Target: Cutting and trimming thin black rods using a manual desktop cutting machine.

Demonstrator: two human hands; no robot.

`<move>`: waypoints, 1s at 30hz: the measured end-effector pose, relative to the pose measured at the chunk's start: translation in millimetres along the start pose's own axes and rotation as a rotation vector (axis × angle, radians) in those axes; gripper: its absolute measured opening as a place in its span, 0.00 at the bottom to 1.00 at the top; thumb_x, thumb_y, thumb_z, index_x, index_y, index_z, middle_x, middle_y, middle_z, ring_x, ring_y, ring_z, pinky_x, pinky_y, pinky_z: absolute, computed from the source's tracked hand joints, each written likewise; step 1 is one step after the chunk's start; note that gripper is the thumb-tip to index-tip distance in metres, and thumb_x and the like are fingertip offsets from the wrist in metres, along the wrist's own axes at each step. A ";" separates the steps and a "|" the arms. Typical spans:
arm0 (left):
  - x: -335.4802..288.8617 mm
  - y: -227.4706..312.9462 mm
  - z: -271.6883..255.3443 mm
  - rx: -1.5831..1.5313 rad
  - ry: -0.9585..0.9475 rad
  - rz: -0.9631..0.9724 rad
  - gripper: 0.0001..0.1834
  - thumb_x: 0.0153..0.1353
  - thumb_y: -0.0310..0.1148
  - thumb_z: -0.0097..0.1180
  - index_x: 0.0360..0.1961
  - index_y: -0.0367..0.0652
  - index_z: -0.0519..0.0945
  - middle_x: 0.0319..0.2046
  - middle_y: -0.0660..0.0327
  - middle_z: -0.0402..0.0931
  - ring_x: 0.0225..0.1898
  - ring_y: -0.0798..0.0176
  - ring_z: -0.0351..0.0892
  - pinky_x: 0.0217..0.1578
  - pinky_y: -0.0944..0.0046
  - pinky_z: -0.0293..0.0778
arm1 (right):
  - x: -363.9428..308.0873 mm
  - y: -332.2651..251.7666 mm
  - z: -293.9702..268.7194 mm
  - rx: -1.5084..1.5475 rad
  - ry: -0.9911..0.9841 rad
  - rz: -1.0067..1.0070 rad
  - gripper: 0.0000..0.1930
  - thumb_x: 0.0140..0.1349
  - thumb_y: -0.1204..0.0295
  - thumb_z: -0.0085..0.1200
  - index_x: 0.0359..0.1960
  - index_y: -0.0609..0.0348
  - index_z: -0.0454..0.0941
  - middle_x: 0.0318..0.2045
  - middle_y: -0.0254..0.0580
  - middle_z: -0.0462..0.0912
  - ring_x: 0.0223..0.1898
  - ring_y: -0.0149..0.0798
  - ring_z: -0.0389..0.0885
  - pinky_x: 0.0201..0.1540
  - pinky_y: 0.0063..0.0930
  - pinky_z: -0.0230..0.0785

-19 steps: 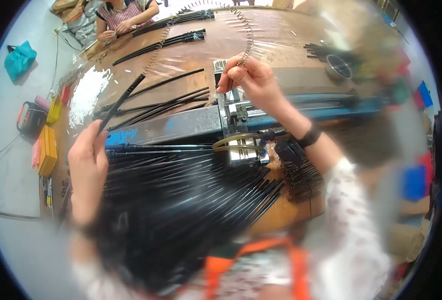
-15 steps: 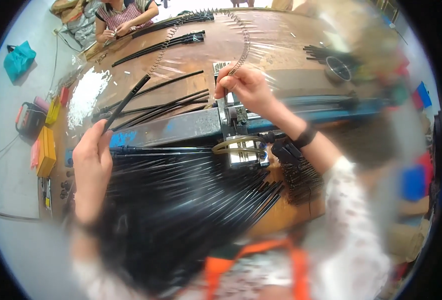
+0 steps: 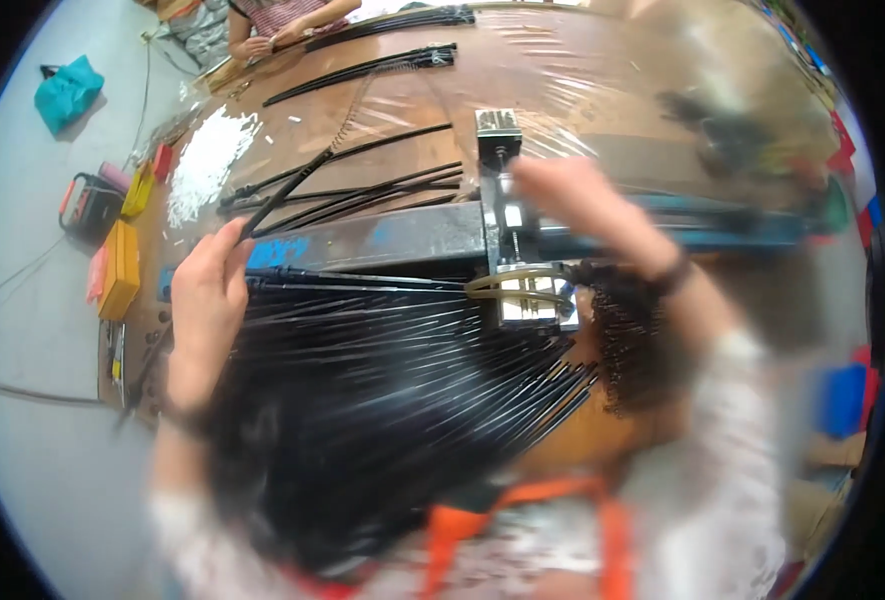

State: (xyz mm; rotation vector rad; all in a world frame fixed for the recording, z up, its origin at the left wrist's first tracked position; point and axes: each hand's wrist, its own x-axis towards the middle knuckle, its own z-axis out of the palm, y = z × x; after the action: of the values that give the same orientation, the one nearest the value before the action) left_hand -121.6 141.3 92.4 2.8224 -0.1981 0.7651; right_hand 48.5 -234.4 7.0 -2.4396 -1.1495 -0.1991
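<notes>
the left hand is clamped on the lower end of a black tube, which slants up and away to the right above the tabletop. from the tube's upper end a thin coil spring runs upward and bends over to the right; its far end is too faint to follow. the right hand is blurred, above and just beside the metal fixture; i cannot tell whether its fingers are together or apart, or whether they grip anything. a dark wristband is on that arm.

the fixture stands across a blue-painted metal beam, with loops of yellowish tubing at its near end. nearer the body, a large pile of black rods fans out beneath and between the forearms, and a dark tangled heap sits to the right of the fixture. beyond the beam lie several loose black tubes, and farther off a tied bundle. at the left is a scatter of small white pieces. a yellow box is near the left edge, and a teal bag is on the floor. a co-worker in a checked garment is at the far side.
</notes>
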 end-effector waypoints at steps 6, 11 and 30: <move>30.3 19.8 74.1 -0.062 -0.211 0.170 0.13 0.65 0.36 0.57 0.50 0.53 0.83 0.30 0.54 0.77 0.34 0.47 0.80 0.33 0.50 0.75 | -172.7 115.7 -72.1 -0.534 0.162 0.285 0.03 0.60 0.80 0.54 0.35 0.59 0.77 0.31 0.47 0.81 0.39 0.51 0.80 0.42 0.40 0.72; 71.9 96.2 157.6 -0.267 -0.320 0.348 0.10 0.59 0.32 0.56 0.42 0.48 0.82 0.32 0.52 0.80 0.37 0.44 0.81 0.37 0.47 0.76 | -202.9 158.4 -75.0 -0.554 0.302 0.198 0.04 0.62 0.80 0.53 0.38 0.63 0.77 0.34 0.51 0.79 0.40 0.54 0.76 0.48 0.42 0.67; 69.2 93.2 167.0 -0.346 -0.523 0.147 0.15 0.69 0.39 0.50 0.32 0.36 0.78 0.31 0.42 0.79 0.37 0.36 0.79 0.38 0.43 0.74 | -205.2 152.2 -62.7 -0.311 0.243 0.404 0.06 0.62 0.80 0.55 0.40 0.62 0.77 0.38 0.51 0.80 0.48 0.55 0.77 0.58 0.44 0.68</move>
State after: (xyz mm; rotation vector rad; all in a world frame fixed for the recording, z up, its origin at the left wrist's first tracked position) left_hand 1.2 6.5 2.5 2.6248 -0.5620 -0.0104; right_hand 35.4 -491.1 -48.9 -2.7581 -0.5379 -0.5650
